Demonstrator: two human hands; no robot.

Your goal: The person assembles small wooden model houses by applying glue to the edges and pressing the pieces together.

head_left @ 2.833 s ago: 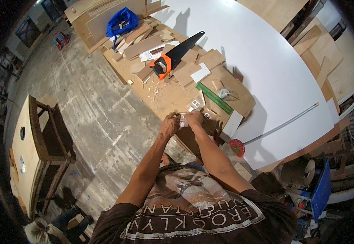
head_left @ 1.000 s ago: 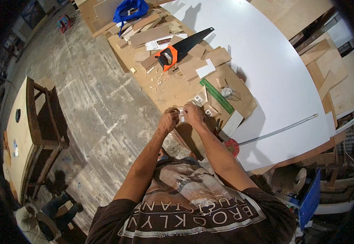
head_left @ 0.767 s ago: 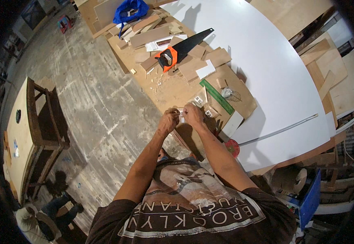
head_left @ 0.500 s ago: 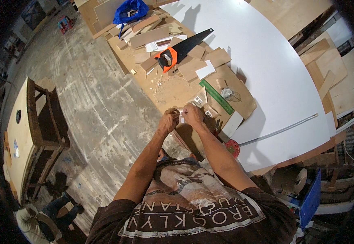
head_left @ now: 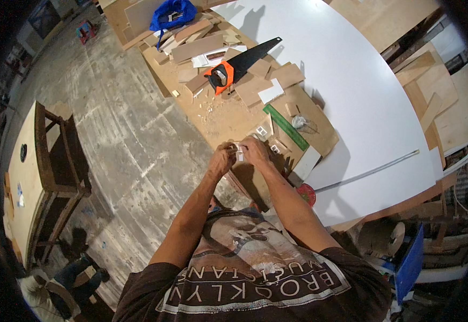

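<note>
At the near edge of the workbench, my left hand (head_left: 222, 160) and my right hand (head_left: 255, 151) meet with fingers closed around a small white piece (head_left: 240, 155). Its exact kind is too small to tell, and my fingers cover part of it. Just past my right hand lie a small wooden piece with white square frames (head_left: 261, 131) and a similar piece (head_left: 276, 149). A green flat strip, like a ruler (head_left: 286, 127), slants beyond them. Beside it rests a crumpled clear plastic bag (head_left: 300, 123).
A handsaw with an orange handle (head_left: 220, 78) lies on wood offcuts (head_left: 197, 49), near a blue bag (head_left: 172, 14). A white panel (head_left: 363, 102) carries a metal rod (head_left: 371, 170) and a red round object (head_left: 306, 195). Another table (head_left: 27, 177) stands left; a person (head_left: 64, 290) is at lower left.
Both hands stay at nearly the same spot, with a slight shift of the fingers around the small white piece. Nothing on the bench has visibly moved.
</note>
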